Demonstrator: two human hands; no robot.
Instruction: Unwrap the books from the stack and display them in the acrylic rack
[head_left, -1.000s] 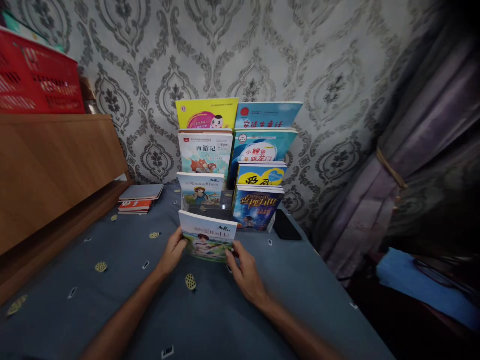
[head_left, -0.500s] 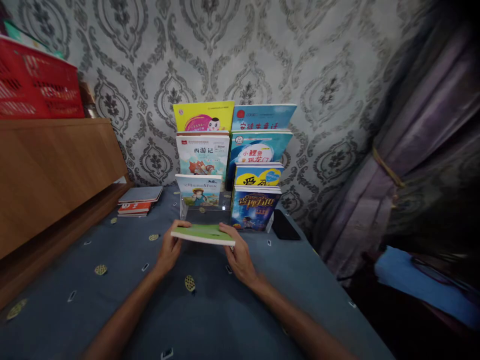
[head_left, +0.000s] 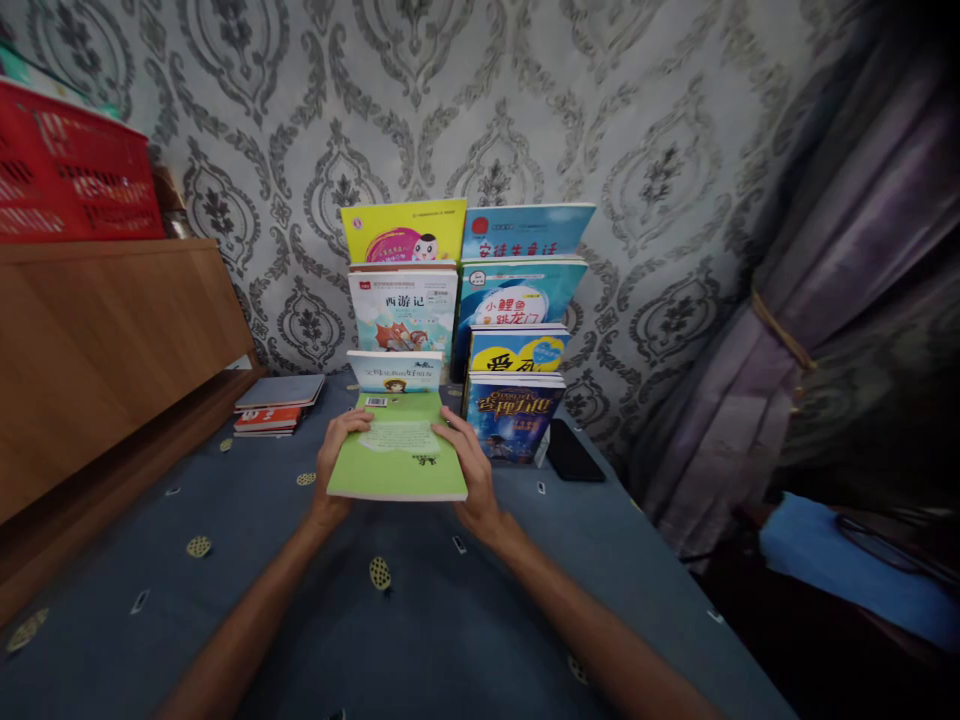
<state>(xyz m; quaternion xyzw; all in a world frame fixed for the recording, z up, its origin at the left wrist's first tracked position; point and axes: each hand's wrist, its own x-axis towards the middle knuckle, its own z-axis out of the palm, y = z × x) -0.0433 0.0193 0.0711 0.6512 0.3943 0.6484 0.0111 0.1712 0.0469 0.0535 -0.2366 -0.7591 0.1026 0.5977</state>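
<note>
Both hands, left hand (head_left: 335, 462) and right hand (head_left: 469, 470), hold a green book (head_left: 397, 458) back cover up by its side edges, fingers curled shut, before the book rack (head_left: 457, 330); a loose grip could drop it onto the bed (head_left: 420, 620)

Green-backed book (head_left: 397, 455) between both hands, before tiered book rack (head_left: 457, 300)

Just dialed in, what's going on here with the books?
A person holds a green-backed book in both hands, left hand on its left edge, right hand on its right, back cover and barcode facing up. It sits above the blue tablecloth, right before a tiered book rack against the wall.
</note>
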